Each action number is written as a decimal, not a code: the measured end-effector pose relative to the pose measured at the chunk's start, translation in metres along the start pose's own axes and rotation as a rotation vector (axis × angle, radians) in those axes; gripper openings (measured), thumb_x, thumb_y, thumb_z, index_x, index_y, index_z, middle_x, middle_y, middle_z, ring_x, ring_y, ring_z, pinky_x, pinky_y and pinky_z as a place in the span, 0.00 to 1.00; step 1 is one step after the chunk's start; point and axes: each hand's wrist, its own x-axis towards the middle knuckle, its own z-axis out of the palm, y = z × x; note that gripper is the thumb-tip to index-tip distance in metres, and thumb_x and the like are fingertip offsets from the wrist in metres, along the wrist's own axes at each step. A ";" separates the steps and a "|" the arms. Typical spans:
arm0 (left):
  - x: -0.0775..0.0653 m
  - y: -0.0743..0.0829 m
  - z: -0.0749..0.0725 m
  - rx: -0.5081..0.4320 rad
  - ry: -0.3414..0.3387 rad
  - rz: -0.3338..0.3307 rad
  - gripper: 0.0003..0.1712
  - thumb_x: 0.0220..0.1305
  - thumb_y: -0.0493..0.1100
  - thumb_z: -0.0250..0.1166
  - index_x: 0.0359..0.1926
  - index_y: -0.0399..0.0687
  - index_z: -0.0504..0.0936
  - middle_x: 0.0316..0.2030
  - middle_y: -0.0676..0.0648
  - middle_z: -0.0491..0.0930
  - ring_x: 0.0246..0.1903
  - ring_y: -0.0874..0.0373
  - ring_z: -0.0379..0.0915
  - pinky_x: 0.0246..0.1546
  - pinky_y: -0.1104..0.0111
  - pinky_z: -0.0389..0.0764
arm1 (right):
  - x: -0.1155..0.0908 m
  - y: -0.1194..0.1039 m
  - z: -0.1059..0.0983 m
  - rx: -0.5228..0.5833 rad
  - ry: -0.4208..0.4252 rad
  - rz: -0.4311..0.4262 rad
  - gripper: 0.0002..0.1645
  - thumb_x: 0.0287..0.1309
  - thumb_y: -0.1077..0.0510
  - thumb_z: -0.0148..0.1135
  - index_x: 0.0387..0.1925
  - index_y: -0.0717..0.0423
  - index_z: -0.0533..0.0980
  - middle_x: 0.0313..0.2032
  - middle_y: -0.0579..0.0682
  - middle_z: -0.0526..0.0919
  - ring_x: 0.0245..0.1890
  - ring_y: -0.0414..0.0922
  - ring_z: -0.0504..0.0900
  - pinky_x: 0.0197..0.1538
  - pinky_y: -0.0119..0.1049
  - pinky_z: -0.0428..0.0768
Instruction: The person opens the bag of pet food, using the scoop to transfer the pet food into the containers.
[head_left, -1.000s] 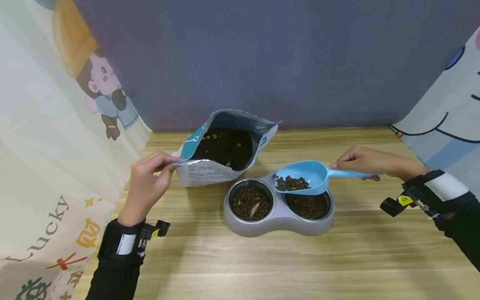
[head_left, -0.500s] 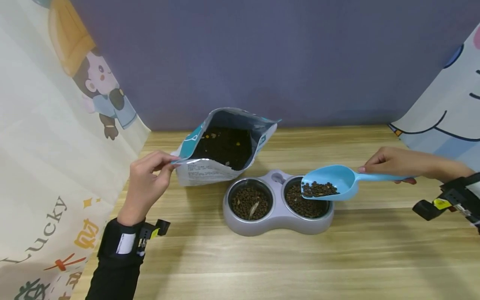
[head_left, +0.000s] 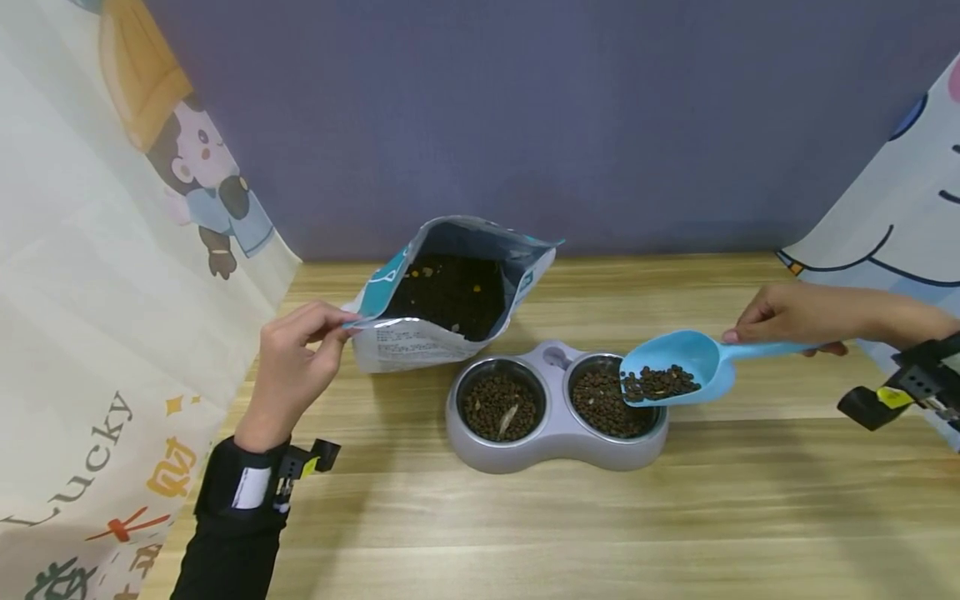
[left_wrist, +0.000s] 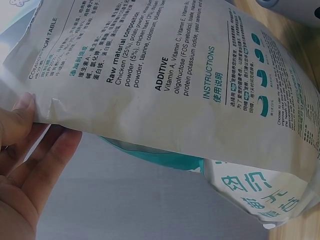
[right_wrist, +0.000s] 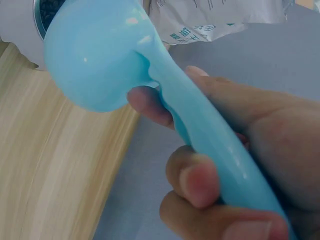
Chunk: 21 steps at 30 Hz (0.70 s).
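Observation:
My left hand (head_left: 300, 362) pinches the left corner of an open pet food bag (head_left: 408, 343), with dark kibble showing inside its silvery mouth. In the left wrist view, thumb and fingers grip the edge of the printed bag (left_wrist: 150, 115). My right hand (head_left: 795, 317) grips the handle of a light blue scoop (head_left: 712, 367) that carries a small heap of brown kibble (head_left: 660, 383). The scoop's lip overlaps the right bowl of a grey double pet feeder (head_left: 558, 433). Both steel bowls hold kibble. The right wrist view shows fingers wrapped round the scoop handle (right_wrist: 215, 130).
The feeder and bag stand on a light wooden table (head_left: 480, 533). Behind is a dark blue-grey backdrop (head_left: 525, 125). A printed cloth (head_left: 90, 292) hangs along the left side, another patterned cloth (head_left: 900, 225) at the right.
My right hand has moved the scoop rightward, from over the feeder's middle to the right bowl's right side, baring more of that bowl. My left hand and the bag have stayed in place.

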 end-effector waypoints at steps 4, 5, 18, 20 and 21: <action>0.000 0.000 0.000 -0.005 0.009 -0.001 0.13 0.46 0.15 0.64 0.28 0.32 0.82 0.27 0.43 0.83 0.26 0.55 0.77 0.35 0.84 0.75 | 0.001 -0.004 -0.001 -0.022 -0.007 -0.013 0.27 0.68 0.48 0.53 0.14 0.53 0.65 0.11 0.37 0.53 0.05 0.31 0.56 0.05 0.31 0.66; 0.000 -0.001 0.000 -0.007 0.010 0.001 0.12 0.46 0.16 0.64 0.28 0.33 0.82 0.27 0.43 0.83 0.26 0.55 0.77 0.35 0.84 0.75 | 0.002 -0.005 -0.001 -0.030 -0.009 -0.011 0.27 0.68 0.47 0.53 0.13 0.53 0.64 0.11 0.37 0.53 0.05 0.31 0.56 0.05 0.31 0.66; 0.000 0.000 0.000 -0.005 0.012 0.013 0.13 0.45 0.15 0.64 0.28 0.32 0.82 0.27 0.43 0.83 0.25 0.55 0.77 0.34 0.84 0.75 | 0.003 -0.019 -0.010 -0.130 -0.049 0.020 0.21 0.67 0.48 0.54 0.18 0.44 0.77 0.11 0.38 0.54 0.05 0.32 0.59 0.07 0.29 0.67; 0.000 0.000 0.000 -0.005 0.012 0.013 0.13 0.45 0.15 0.64 0.28 0.32 0.82 0.27 0.43 0.83 0.25 0.55 0.76 0.34 0.84 0.75 | 0.003 -0.023 -0.012 -0.152 -0.052 0.037 0.20 0.67 0.48 0.54 0.19 0.43 0.78 0.11 0.39 0.54 0.05 0.33 0.60 0.07 0.28 0.67; 0.000 0.000 0.000 -0.005 0.012 0.013 0.13 0.45 0.15 0.64 0.28 0.32 0.82 0.27 0.43 0.83 0.25 0.55 0.77 0.34 0.84 0.75 | 0.003 -0.025 -0.013 -0.164 -0.055 0.051 0.19 0.67 0.48 0.54 0.20 0.43 0.79 0.11 0.39 0.54 0.05 0.33 0.60 0.07 0.28 0.67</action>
